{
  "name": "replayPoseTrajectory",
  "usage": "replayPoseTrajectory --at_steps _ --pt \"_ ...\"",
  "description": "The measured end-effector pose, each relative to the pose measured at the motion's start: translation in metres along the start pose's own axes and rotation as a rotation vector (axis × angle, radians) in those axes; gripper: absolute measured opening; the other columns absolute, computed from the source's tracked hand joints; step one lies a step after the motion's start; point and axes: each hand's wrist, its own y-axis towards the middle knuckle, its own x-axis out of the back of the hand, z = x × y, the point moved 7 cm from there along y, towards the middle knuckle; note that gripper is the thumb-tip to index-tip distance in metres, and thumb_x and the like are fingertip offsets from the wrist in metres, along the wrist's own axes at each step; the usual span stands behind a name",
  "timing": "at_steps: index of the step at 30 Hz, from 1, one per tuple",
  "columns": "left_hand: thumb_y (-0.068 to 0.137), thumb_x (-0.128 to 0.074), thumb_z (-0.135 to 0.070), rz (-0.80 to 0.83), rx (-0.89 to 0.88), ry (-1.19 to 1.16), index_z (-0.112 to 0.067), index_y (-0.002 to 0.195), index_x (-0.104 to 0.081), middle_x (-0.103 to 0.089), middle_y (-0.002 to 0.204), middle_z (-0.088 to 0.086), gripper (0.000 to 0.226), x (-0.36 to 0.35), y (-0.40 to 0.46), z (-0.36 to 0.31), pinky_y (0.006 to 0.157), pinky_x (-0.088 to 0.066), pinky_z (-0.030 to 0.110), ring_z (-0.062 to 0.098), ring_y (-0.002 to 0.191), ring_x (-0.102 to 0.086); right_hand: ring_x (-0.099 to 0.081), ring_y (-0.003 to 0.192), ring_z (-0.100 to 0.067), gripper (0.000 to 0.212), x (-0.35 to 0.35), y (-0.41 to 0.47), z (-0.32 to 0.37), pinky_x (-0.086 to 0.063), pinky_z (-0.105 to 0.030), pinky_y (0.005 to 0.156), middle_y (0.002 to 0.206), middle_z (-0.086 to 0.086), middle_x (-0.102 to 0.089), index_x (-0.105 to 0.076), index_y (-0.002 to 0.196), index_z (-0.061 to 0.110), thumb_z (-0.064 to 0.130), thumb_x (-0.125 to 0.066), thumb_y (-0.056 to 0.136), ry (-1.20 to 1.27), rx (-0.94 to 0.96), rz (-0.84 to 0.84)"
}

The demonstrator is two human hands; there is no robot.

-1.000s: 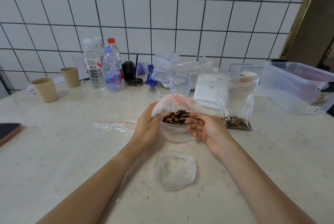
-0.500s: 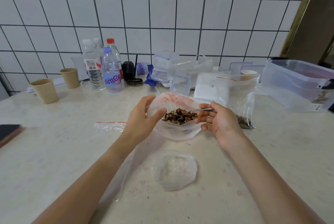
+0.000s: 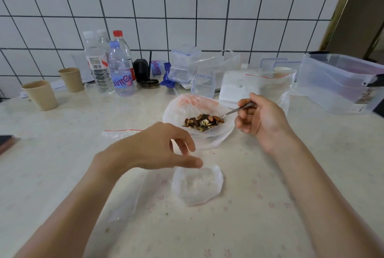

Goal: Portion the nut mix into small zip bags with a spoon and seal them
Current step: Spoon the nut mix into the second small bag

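A white plastic bag [image 3: 178, 112] lies open mid-table with the nut mix [image 3: 193, 122] inside. My right hand [image 3: 261, 120] grips a metal spoon [image 3: 230, 112] by the handle; its bowl, heaped with nuts, is down in the mix. My left hand [image 3: 158, 147] hovers in front of that bag with loosely curled fingers and holds nothing. Its thumb tip is at the far rim of a small, empty clear bag [image 3: 197, 185] that lies open nearer to me. An empty zip bag [image 3: 122, 133] with a red strip lies flat to the left.
A larger zip bag [image 3: 270, 85] stands behind my right hand. Water bottles [image 3: 118, 70], two paper cups [image 3: 41, 95], small clear boxes [image 3: 185, 64] and a big clear tub [image 3: 340, 85] line the back. A phone [image 3: 6, 141] sits at the left edge.
My left hand let go of the nut bag and came toward me to the small empty bag. My right hand pulled back to the right, with the spoon still in the nuts.
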Motion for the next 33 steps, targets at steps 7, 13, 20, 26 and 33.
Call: replayPoseTrajectory --at_steps 7,13,20,26,33 --pt "0.087 -0.083 -0.033 0.031 0.01 -0.047 -0.027 0.087 -0.079 -0.075 0.08 -0.01 0.007 -0.014 0.01 0.006 0.051 -0.051 0.019 0.009 0.057 -0.067 -0.047 0.039 -0.023 0.041 -0.01 -0.009 0.004 -0.029 -0.022 0.04 0.051 -0.005 -0.046 -0.059 0.072 0.01 0.029 -0.042 0.105 -0.079 -0.036 0.157" --pt "0.095 -0.074 -0.03 -0.055 0.005 -0.117 -0.026 0.094 -0.081 -0.074 0.089 -0.006 0.008 -0.004 0.013 0.007 0.046 -0.049 0.02 0.026 0.067 -0.068 -0.05 0.044 -0.027 0.045 -0.024 -0.023 0.014 -0.035 -0.028 0.042 0.055 -0.008 -0.048 -0.062 0.074 0.008 0.031 -0.042 0.108 -0.285 0.092 0.299" --pt "0.095 -0.073 -0.03 -0.146 -0.025 -0.093 -0.027 0.094 -0.081 -0.074 0.082 -0.013 0.009 -0.004 0.018 0.006 0.05 -0.046 0.011 0.004 0.055 -0.063 -0.051 0.055 -0.02 0.047 -0.043 -0.055 0.034 -0.042 -0.027 0.055 0.059 -0.005 -0.052 -0.066 0.076 0.013 0.042 -0.042 0.104 -0.625 0.441 0.495" --pt "0.096 -0.07 -0.035 -0.301 -0.104 -0.117 -0.03 0.096 -0.08 -0.072 0.083 -0.013 0.011 -0.004 0.021 0.002 0.053 -0.049 0.015 0.009 0.052 -0.066 -0.048 0.054 -0.019 0.048 -0.042 -0.054 0.033 -0.041 -0.022 0.058 0.057 -0.004 -0.05 -0.065 0.074 0.012 0.039 -0.042 0.105 -0.657 0.513 0.452" --pt "0.097 -0.068 -0.035 -0.443 -0.143 -0.121 -0.036 0.101 -0.077 -0.068 0.087 -0.021 0.01 -0.006 0.022 -0.001 0.051 -0.053 0.019 0.006 0.065 -0.068 -0.045 0.053 -0.017 0.051 -0.047 -0.045 0.009 -0.041 -0.022 0.057 0.053 0.001 -0.047 -0.063 0.076 0.003 0.04 -0.044 0.105 -0.689 0.391 0.503"
